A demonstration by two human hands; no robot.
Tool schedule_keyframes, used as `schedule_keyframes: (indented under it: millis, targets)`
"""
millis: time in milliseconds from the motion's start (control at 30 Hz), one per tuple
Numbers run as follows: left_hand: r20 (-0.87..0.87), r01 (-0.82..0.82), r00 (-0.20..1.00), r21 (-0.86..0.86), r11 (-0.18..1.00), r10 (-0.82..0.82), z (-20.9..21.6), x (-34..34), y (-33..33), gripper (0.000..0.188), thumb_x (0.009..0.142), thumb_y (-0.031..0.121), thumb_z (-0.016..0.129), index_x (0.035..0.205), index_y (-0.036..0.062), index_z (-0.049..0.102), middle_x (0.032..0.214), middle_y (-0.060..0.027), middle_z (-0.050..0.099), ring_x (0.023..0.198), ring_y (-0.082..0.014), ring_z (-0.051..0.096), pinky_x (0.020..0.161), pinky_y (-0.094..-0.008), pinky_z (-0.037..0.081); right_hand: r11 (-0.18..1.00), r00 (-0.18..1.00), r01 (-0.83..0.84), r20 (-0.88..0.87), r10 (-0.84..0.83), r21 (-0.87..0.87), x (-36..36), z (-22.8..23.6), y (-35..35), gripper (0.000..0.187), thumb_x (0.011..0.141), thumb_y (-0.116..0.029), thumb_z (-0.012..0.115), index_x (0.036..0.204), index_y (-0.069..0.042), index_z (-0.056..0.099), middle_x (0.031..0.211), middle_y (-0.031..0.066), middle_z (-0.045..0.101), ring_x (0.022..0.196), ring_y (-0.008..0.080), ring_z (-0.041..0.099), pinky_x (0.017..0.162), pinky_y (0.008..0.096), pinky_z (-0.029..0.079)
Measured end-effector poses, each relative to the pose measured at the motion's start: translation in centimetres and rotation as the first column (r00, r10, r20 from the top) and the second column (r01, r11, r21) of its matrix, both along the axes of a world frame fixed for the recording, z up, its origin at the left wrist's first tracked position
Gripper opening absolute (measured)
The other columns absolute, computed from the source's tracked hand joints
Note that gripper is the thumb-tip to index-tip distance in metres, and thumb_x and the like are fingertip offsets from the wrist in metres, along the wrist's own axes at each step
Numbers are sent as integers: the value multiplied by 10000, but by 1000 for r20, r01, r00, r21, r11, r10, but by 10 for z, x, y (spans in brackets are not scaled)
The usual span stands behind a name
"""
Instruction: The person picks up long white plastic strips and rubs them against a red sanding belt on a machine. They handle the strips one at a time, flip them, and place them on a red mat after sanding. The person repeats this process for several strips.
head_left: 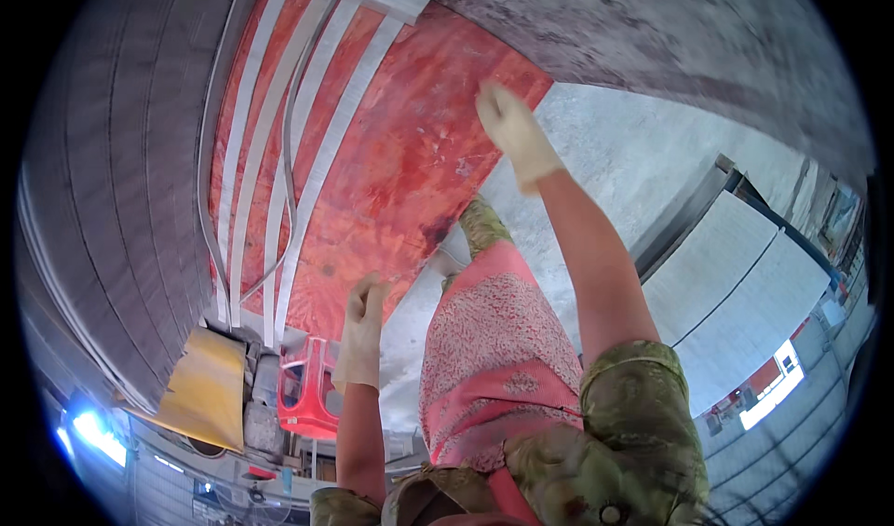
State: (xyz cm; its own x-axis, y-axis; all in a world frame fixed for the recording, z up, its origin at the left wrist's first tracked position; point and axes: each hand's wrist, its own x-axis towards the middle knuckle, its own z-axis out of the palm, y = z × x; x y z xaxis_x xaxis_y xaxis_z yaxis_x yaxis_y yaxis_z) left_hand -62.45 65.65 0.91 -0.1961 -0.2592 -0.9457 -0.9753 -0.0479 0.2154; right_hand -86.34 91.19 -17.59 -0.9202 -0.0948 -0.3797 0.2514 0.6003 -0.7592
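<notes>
My right hand [518, 140], in a pale glove, is raised over the right edge of a red-stained board [400, 135]. Its fingers are curled in, slightly blurred, and what they hold, if anything, does not show. Lower and to the left, my left hand [361, 330] wears the same kind of glove. Its fingers are bent together near the board's front edge, and I cannot make out anything in them. Several long white strips [321, 121] lie side by side on the board's left part. A thin grey cable [291, 168] runs loosely across them.
A red plastic stool [307, 414] stands left of my left arm, beside a yellow sheet [200, 391]. Grey panelled walling [121, 172] rises at the left. A large grey slab-like surface [689, 23] borders the far side. At the right is a pale covered block [736, 284].
</notes>
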Motion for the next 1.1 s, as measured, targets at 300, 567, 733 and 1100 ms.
schedule_keyframes:
  millis: [300,567,733,1100]
  targets:
    - [-165,-63,984,-7,998,61,46,143,37,569,958,367,645,1387,2,565,1255,-92,632,1190,-178,570,1034,-298,421,832,622,-454,782,41,318,287,160,175,353,911,-213,497,873,33,747,843,245,743,893,363,750,824,465,575]
    - [-392,-117,919,-160,980,46,42,387,2,295,934,257,595,1027,-8,684,854,-48,661,780,-113,584,698,-280,465,223,501,-845,574,647,487,371,228,256,215,718,-127,675,897,-78,782,862,134,756,846,320,741,843,410,591]
    - [-328,-268,924,-193,944,196,11,457,-7,260,960,264,620,953,9,670,748,-18,622,711,-114,574,626,-275,444,597,830,-472,100,548,649,337,186,300,175,824,-237,665,864,-76,721,728,108,675,713,242,689,678,347,541]
    - [-591,-462,739,-94,882,324,64,407,120,324,980,268,611,1155,-4,620,962,-84,671,847,-149,635,787,-287,530,980,964,-189,202,171,70,345,354,229,416,962,-397,490,968,-13,650,748,119,679,665,201,643,673,353,499]
